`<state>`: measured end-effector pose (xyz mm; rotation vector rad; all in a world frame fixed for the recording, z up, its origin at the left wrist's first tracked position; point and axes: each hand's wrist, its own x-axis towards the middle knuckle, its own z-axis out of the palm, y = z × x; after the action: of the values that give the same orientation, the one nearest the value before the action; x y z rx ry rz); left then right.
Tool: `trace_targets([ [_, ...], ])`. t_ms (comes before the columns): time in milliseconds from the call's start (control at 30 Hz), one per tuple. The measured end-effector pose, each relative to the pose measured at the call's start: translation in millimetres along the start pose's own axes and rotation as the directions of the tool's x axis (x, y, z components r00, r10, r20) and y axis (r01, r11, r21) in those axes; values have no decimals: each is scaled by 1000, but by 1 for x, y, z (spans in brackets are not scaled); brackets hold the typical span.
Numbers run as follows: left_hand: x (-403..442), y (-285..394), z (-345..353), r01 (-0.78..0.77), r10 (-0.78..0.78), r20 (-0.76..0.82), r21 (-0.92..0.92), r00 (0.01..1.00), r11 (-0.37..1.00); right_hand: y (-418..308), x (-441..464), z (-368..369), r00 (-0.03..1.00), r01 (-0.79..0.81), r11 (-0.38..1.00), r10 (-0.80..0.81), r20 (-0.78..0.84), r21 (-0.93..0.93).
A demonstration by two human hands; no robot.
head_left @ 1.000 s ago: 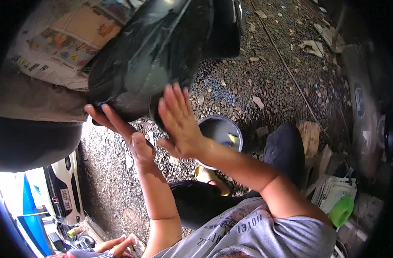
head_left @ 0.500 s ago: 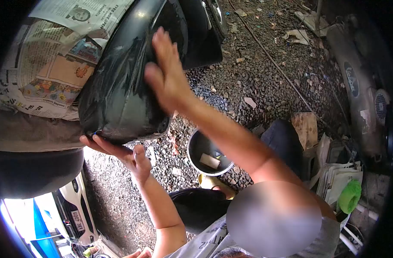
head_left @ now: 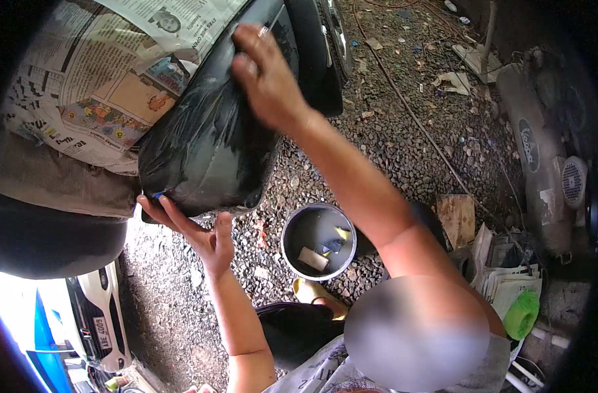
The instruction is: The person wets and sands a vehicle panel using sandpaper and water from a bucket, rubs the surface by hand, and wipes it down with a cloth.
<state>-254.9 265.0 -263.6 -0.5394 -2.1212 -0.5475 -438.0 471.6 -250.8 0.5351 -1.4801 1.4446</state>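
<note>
A black, wet and streaked car body panel (head_left: 210, 141) fills the upper left. My right hand (head_left: 269, 78) is over its upper right part, thumb apart from the fingers; motion blurs it slightly, and I see nothing held. Along the panel's lower edge, my left hand (head_left: 200, 239) touches with stretched fingers, its thumb raised. A small blue spot (head_left: 158, 194) shows by those fingertips; what it is I cannot tell. Newspaper (head_left: 99, 98) covers the surface beside the panel.
Below the panel, a round bucket (head_left: 286, 236) holds murky water, a pale block (head_left: 313, 258) and small dark and yellow pieces. Gravel (head_left: 384, 141) covers the ground, crossed by a thin hose (head_left: 403, 92). A grey tank (head_left: 531, 144) stands right; a white car (head_left: 102, 314) is lower left.
My right hand has shifted slightly up the panel and its fingers look more bent. My left hand stays at the lower edge. The view has shifted a little, showing more inside the bucket.
</note>
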Motion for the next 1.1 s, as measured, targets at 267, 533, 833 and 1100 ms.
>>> trace_targets([
  [267, 0, 0, 5, 16, -16, -12, -25, 1000, 1000, 154, 119, -20, 916, 329, 699, -73, 395, -635],
  [533, -1, 0, 5, 42, -43, -9, -66, 999, 997, 83, 128, -44, 882, 217, 757, 119, 456, -617],
  [833, -3, 1, 8, 64, -66, -40, -52, 997, 997, 24, 65, -36, 939, 277, 888, -168, 301, -368],
  [1100, 0, 5, 7, 52, -54, -32, -79, 998, 996, -78, -6, -28, 851, 462, 879, -403, 336, -116],
])
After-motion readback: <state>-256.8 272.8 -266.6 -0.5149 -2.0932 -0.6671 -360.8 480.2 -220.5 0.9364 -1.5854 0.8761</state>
